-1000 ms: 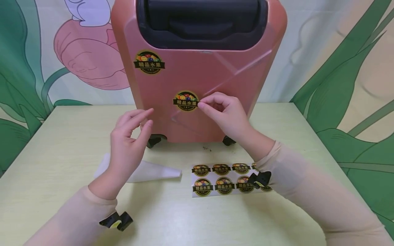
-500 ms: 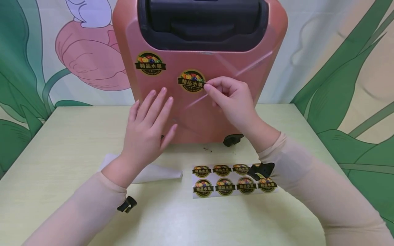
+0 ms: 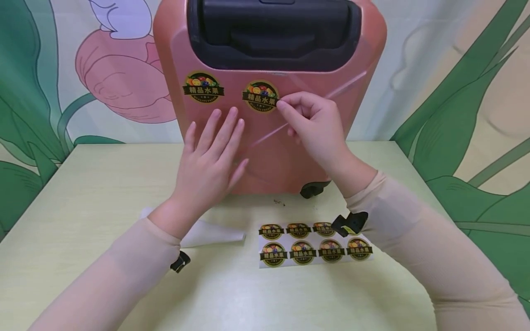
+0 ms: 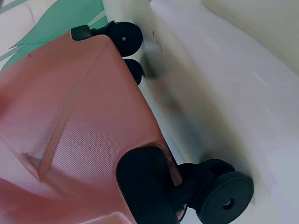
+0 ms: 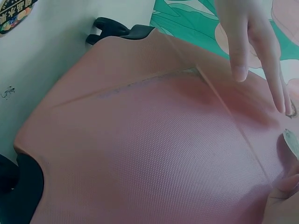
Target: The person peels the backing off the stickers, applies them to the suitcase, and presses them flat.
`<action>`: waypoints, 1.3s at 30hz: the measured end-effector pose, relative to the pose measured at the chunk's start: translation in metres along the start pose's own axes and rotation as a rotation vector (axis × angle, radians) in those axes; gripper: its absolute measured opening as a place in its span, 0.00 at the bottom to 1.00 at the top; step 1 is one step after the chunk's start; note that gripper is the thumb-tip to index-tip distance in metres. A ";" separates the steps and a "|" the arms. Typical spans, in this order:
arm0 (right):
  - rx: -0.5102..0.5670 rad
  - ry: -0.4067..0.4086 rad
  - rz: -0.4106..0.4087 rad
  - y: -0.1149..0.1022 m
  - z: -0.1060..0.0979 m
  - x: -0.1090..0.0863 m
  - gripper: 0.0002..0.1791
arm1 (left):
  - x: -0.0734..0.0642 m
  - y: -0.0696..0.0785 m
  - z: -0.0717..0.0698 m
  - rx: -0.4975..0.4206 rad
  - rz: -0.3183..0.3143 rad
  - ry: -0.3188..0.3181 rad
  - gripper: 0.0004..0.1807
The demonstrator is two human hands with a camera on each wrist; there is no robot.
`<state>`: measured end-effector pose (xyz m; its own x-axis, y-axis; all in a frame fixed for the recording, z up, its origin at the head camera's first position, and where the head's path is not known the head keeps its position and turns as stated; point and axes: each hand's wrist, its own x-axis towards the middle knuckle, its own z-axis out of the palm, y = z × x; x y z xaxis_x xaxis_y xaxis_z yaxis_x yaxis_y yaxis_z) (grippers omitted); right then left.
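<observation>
Black-gold round sticker, fruit-printed | right grip pinches its edge | left grip spread, empty

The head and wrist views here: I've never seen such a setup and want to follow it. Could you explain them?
No machine here: a person works with bare hands. The wide picture comes from a camera on the head; the two tilted close-ups are taken from the wrists. On the table stands a pink suitcase with one sticker on it. The right hand pinches a second sticker by its edge in front of the suitcase; the left hand, spread wide, holds nothing. Nearer lie a sheet of stickers and something white, perhaps folded paper.
</observation>
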<state>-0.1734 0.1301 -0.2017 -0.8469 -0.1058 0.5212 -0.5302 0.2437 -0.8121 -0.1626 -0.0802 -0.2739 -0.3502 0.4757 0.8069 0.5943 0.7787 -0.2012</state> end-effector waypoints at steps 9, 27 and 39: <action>-0.013 0.002 -0.005 0.001 0.000 0.003 0.11 | 0.011 0.003 0.003 0.009 0.005 -0.033 0.36; -0.022 0.025 -0.006 0.001 0.002 0.005 0.11 | 0.022 0.003 0.006 0.023 -0.020 -0.046 0.36; -0.127 0.044 -0.035 -0.006 0.004 0.004 0.11 | 0.025 0.001 0.009 0.083 -0.059 -0.059 0.36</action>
<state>-0.1739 0.1239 -0.1960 -0.8237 -0.0752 0.5621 -0.5480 0.3608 -0.7547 -0.1773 -0.0641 -0.2594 -0.4265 0.4491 0.7851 0.5099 0.8363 -0.2014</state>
